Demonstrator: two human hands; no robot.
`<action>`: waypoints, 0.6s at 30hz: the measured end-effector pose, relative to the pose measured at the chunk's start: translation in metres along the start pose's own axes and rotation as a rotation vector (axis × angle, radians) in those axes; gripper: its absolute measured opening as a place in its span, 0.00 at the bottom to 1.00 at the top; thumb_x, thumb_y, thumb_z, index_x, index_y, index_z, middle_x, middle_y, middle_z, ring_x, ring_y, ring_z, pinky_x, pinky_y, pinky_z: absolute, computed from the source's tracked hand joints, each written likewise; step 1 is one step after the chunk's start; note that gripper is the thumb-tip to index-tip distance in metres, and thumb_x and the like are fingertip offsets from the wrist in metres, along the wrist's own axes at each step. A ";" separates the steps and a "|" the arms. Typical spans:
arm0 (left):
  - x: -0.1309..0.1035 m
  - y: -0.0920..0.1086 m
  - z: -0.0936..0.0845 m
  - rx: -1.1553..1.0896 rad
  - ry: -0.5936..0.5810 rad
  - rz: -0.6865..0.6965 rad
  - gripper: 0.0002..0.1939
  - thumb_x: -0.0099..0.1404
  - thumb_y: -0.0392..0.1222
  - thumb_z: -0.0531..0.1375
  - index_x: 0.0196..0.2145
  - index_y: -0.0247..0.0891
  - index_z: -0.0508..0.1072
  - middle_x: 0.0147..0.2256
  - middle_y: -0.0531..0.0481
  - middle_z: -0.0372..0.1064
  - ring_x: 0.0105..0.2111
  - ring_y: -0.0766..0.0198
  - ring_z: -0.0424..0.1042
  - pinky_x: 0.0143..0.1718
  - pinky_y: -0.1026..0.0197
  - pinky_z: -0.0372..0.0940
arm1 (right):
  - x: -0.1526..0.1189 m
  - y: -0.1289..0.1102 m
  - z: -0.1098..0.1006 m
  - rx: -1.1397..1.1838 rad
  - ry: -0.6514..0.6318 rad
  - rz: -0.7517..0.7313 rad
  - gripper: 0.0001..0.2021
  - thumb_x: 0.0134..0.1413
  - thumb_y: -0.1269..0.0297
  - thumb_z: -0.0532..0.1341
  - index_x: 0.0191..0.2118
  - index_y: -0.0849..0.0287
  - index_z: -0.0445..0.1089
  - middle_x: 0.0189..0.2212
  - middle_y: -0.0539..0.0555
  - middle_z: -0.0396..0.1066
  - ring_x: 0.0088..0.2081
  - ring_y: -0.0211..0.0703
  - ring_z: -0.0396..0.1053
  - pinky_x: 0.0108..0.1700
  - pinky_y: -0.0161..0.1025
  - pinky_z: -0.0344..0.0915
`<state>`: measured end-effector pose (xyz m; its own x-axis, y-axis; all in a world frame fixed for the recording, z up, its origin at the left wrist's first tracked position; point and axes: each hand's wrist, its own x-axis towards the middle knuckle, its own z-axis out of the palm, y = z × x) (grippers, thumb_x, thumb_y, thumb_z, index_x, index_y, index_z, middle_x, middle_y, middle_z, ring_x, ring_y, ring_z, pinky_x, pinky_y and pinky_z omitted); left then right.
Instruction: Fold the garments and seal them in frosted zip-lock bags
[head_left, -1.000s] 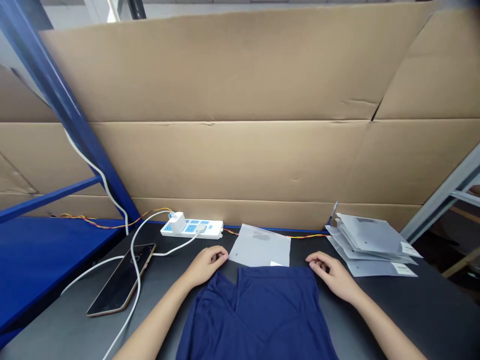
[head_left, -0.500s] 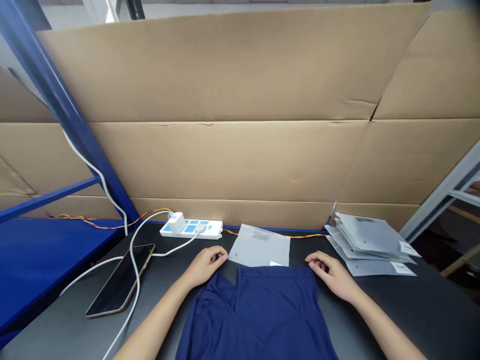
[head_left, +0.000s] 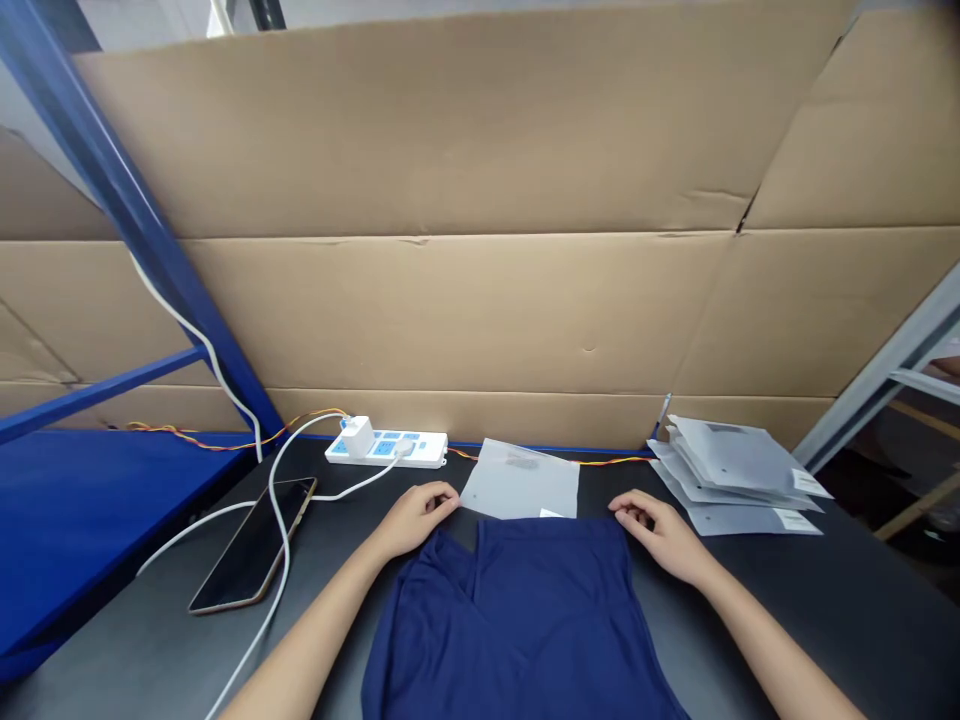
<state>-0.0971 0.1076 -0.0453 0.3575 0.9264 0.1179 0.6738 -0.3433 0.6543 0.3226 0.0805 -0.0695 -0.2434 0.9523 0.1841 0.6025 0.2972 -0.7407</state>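
Note:
A dark blue garment (head_left: pixel 540 620) lies spread on the black table (head_left: pixel 840 630), its top edge straight. My left hand (head_left: pixel 420 515) rests by its upper left corner, fingers curled, fingertips beside a frosted plastic bag (head_left: pixel 521 480). At the upper right corner is my right hand (head_left: pixel 654 530), with fingers bent and close together over the table. Whether either hand pinches anything is too small to tell. The bag lies flat just beyond the garment, its near edge touching or under the cloth.
Several frosted bags (head_left: pixel 739 470) are stacked at the right, with a pen (head_left: pixel 660 415) behind them. A phone (head_left: pixel 255 550) crossed by a white cable and a power strip (head_left: pixel 386 448) lie at the left. Cardboard (head_left: pixel 480 310) walls off the back.
The whole view has shifted slightly, with table items sitting a little higher in the picture. Both hands keep nearly the same places beside the garment.

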 end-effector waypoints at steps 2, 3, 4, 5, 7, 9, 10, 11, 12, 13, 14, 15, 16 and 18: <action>-0.001 0.003 -0.002 0.000 -0.007 0.005 0.20 0.70 0.54 0.53 0.35 0.39 0.77 0.32 0.51 0.74 0.27 0.64 0.64 0.30 0.64 0.57 | -0.001 0.000 0.000 0.009 -0.015 0.001 0.16 0.63 0.50 0.55 0.42 0.53 0.74 0.34 0.52 0.71 0.33 0.43 0.67 0.36 0.40 0.65; -0.002 0.006 -0.003 0.001 -0.013 0.009 0.20 0.70 0.54 0.52 0.35 0.39 0.78 0.33 0.51 0.74 0.28 0.63 0.66 0.32 0.64 0.59 | -0.001 -0.001 0.000 0.011 -0.031 -0.002 0.16 0.63 0.50 0.55 0.42 0.53 0.74 0.35 0.53 0.71 0.34 0.43 0.68 0.37 0.40 0.65; -0.003 0.009 -0.003 0.003 -0.019 0.013 0.21 0.71 0.54 0.51 0.36 0.39 0.78 0.34 0.50 0.75 0.30 0.62 0.68 0.34 0.63 0.60 | -0.002 -0.002 0.000 0.010 -0.051 -0.008 0.15 0.63 0.51 0.55 0.42 0.53 0.74 0.36 0.53 0.71 0.35 0.44 0.68 0.37 0.40 0.65; -0.005 0.014 -0.003 0.006 -0.027 0.016 0.21 0.71 0.54 0.50 0.36 0.39 0.78 0.35 0.50 0.75 0.32 0.61 0.69 0.35 0.63 0.60 | -0.002 -0.002 0.000 0.005 -0.069 -0.018 0.14 0.63 0.52 0.56 0.42 0.53 0.74 0.37 0.53 0.71 0.35 0.44 0.68 0.38 0.40 0.65; -0.008 0.024 0.002 0.019 -0.040 0.022 0.21 0.72 0.54 0.49 0.37 0.41 0.78 0.35 0.50 0.75 0.34 0.60 0.71 0.36 0.63 0.60 | -0.003 -0.004 0.002 -0.010 -0.084 -0.049 0.11 0.61 0.54 0.58 0.40 0.53 0.75 0.37 0.52 0.71 0.36 0.43 0.68 0.39 0.40 0.65; -0.012 0.036 0.012 0.040 -0.049 0.030 0.18 0.70 0.54 0.53 0.38 0.43 0.78 0.33 0.52 0.74 0.31 0.61 0.70 0.33 0.63 0.59 | -0.002 -0.006 0.005 -0.021 -0.067 -0.077 0.08 0.59 0.57 0.59 0.36 0.54 0.74 0.36 0.52 0.70 0.36 0.43 0.67 0.40 0.40 0.65; -0.012 0.042 0.018 0.051 -0.050 0.037 0.15 0.68 0.53 0.56 0.38 0.43 0.77 0.30 0.54 0.73 0.29 0.61 0.69 0.32 0.64 0.58 | -0.002 -0.007 0.006 -0.022 -0.050 -0.087 0.07 0.59 0.59 0.60 0.34 0.54 0.73 0.35 0.51 0.70 0.36 0.43 0.67 0.40 0.40 0.64; -0.013 0.047 0.024 0.061 -0.050 0.046 0.12 0.66 0.52 0.58 0.38 0.43 0.77 0.28 0.55 0.71 0.28 0.62 0.68 0.30 0.64 0.57 | -0.001 -0.008 0.008 -0.021 -0.032 -0.093 0.07 0.58 0.60 0.60 0.32 0.55 0.72 0.34 0.51 0.69 0.35 0.43 0.67 0.39 0.40 0.64; -0.012 0.052 0.029 0.068 -0.046 0.059 0.10 0.65 0.50 0.60 0.38 0.43 0.76 0.26 0.56 0.69 0.26 0.62 0.67 0.29 0.64 0.56 | 0.000 -0.010 0.008 -0.019 -0.015 -0.096 0.07 0.58 0.60 0.59 0.32 0.55 0.71 0.33 0.51 0.69 0.34 0.43 0.66 0.38 0.40 0.64; -0.012 0.056 0.032 0.074 -0.039 0.075 0.09 0.64 0.48 0.61 0.37 0.42 0.76 0.25 0.56 0.67 0.26 0.63 0.66 0.29 0.64 0.56 | 0.000 -0.012 0.008 -0.015 0.004 -0.097 0.08 0.59 0.60 0.59 0.32 0.55 0.71 0.32 0.51 0.69 0.33 0.42 0.66 0.37 0.39 0.64; -0.012 0.061 0.033 0.078 -0.031 0.092 0.08 0.65 0.47 0.60 0.37 0.42 0.75 0.25 0.56 0.65 0.26 0.63 0.65 0.29 0.64 0.56 | -0.001 -0.016 0.007 -0.009 0.027 -0.097 0.08 0.60 0.59 0.58 0.33 0.55 0.70 0.32 0.51 0.68 0.33 0.42 0.66 0.36 0.39 0.64; -0.013 0.065 0.032 0.079 -0.019 0.108 0.08 0.65 0.46 0.59 0.38 0.42 0.75 0.25 0.56 0.65 0.26 0.63 0.65 0.30 0.64 0.57 | -0.003 -0.020 0.005 -0.004 0.050 -0.098 0.09 0.61 0.58 0.57 0.34 0.55 0.70 0.32 0.51 0.68 0.32 0.42 0.66 0.35 0.39 0.64; -0.016 0.069 0.029 0.083 -0.007 0.128 0.08 0.66 0.46 0.58 0.39 0.42 0.75 0.27 0.55 0.65 0.27 0.63 0.65 0.31 0.64 0.58 | -0.007 -0.026 0.002 0.005 0.074 -0.102 0.10 0.62 0.57 0.56 0.35 0.55 0.69 0.32 0.52 0.69 0.32 0.43 0.66 0.35 0.39 0.64; -0.027 0.079 0.020 0.114 0.004 0.191 0.09 0.68 0.45 0.56 0.40 0.43 0.75 0.29 0.53 0.66 0.29 0.62 0.66 0.32 0.62 0.59 | -0.023 -0.039 -0.004 0.029 0.122 -0.124 0.10 0.64 0.56 0.55 0.37 0.54 0.69 0.35 0.53 0.70 0.35 0.45 0.68 0.38 0.41 0.66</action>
<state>-0.0405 0.0527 -0.0119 0.4830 0.8436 0.2347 0.6633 -0.5275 0.5309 0.3081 0.0471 -0.0423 -0.2194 0.9101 0.3516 0.5512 0.4130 -0.7250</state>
